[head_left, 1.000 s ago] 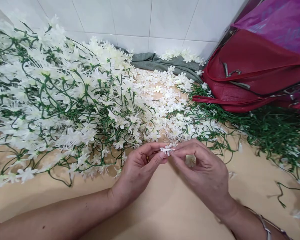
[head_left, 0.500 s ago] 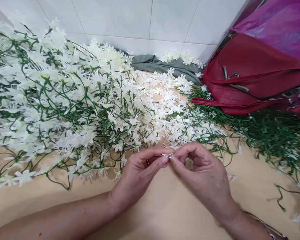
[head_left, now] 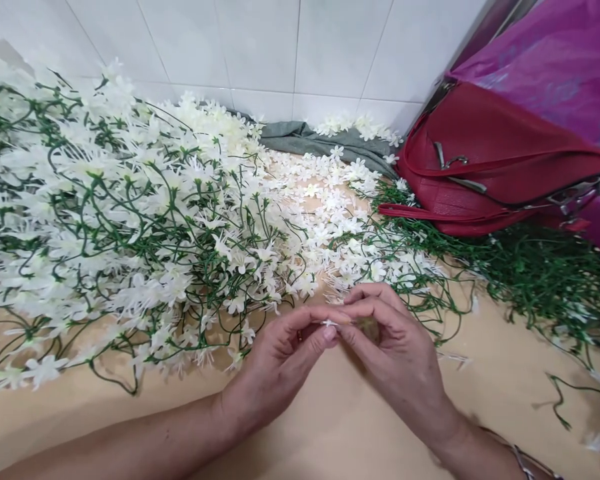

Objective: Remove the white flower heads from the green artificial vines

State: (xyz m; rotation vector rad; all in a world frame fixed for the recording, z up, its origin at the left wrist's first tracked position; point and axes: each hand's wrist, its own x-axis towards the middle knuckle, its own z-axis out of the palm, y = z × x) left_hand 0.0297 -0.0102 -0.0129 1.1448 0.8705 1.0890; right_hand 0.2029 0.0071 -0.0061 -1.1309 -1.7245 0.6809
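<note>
Above the tabletop, my left hand (head_left: 280,367) pinches a small white artificial-flower stamen (head_left: 329,323) between thumb and forefinger. Only a short bit of it shows. My right hand (head_left: 397,363) is closed too, its thumb and forefinger at the same stamen, touching the left fingertips. A pale yellowish blossom (head_left: 368,327) is partly visible behind the right fingers; I cannot tell whether that hand holds it. Beyond my hands lie loose white blossoms (head_left: 325,193), and to the left a big heap of white flowers on green stems (head_left: 130,220).
A red handbag (head_left: 480,160) rests at the right on a pile of green stems (head_left: 545,273), before a purple bag (head_left: 545,73). Grey cloth (head_left: 305,137) lies along the tiled wall (head_left: 260,40). A single green stem (head_left: 557,400) is on the table (head_left: 310,427) at right.
My right fingers have closed in over the left fingertips, and less of the white stamen shows. The view has tilted slightly, so the background sits lower.
</note>
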